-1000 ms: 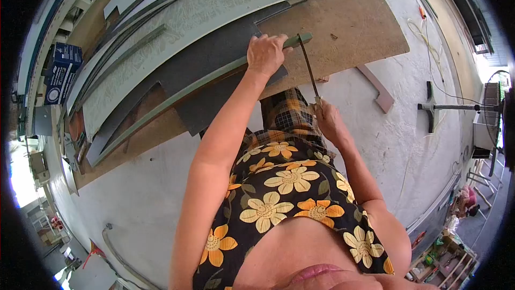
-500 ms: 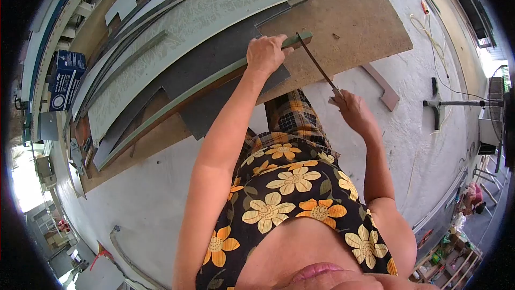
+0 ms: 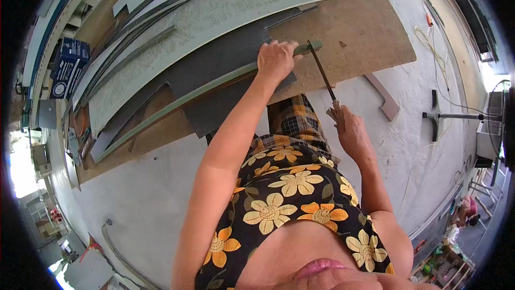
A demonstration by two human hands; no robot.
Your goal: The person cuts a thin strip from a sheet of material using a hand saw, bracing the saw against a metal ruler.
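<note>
My left hand (image 3: pixel 276 59) is closed over a long, narrow green strip (image 3: pixel 214 83) near its right end, pressing it over the board. The rest of the strip stretches far to the left. My right hand (image 3: pixel 351 131) grips the handle of a thin saw (image 3: pixel 323 75). Its dark blade lies across the strip just beyond my left fingers, with the tip at the strip's far edge. Under the strip are dark grey sheets (image 3: pixel 236 48), partly hidden by my left forearm.
A brown board (image 3: pixel 370 38) bears a large pale patterned panel (image 3: pixel 241 5) and several dark strips. An L-shaped pinkish piece (image 3: pixel 387 102) lies on the pale floor at right, near a fan stand (image 3: pixel 435 115). A blue box (image 3: pixel 70 67) stands at far left.
My right hand has drawn the saw back toward my body, so less blade reaches past the strip. My left hand keeps its hold on the strip. The whole view has shifted slightly.
</note>
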